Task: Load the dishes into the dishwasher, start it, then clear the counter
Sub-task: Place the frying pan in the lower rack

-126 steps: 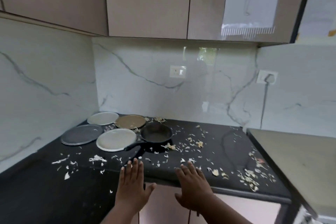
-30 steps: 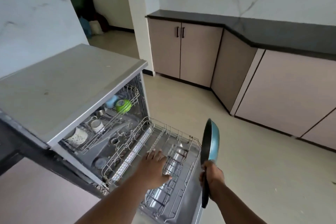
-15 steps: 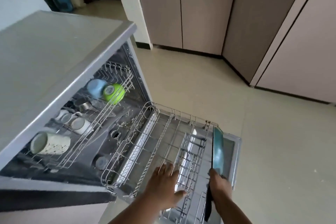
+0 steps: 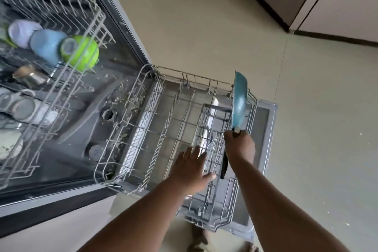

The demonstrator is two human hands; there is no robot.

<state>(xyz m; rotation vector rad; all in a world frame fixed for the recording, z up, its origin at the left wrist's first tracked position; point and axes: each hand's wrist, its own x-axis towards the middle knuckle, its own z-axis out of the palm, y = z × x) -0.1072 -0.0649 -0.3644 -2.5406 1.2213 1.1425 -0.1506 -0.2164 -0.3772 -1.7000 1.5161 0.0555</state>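
The dishwasher stands open with its lower wire rack [image 4: 155,96] pulled out over the lowered door [image 4: 263,129]. My right hand [image 4: 240,145] grips the black handle of a teal frying pan [image 4: 239,101], held on edge at the rack's right side beside the cutlery basket [image 4: 212,127]. My left hand [image 4: 190,170] hovers with fingers spread over the rack's front part, holding nothing. The upper rack [image 4: 61,80] holds a green bowl [image 4: 81,52], a blue bowl [image 4: 48,44] and several cups.
Food scraps lie on the dishwasher floor [image 4: 114,98] around the drain. Beige tiled floor [image 4: 306,108] spreads right of the door. Cabinet fronts [image 4: 337,2] with a dark plinth line the far side. Feet [image 4: 200,239] show below the door.
I have leaned closer over the dishwasher. The pan has gone down from above the floor to the right side of the lower rack. My left hand stays over the rack.
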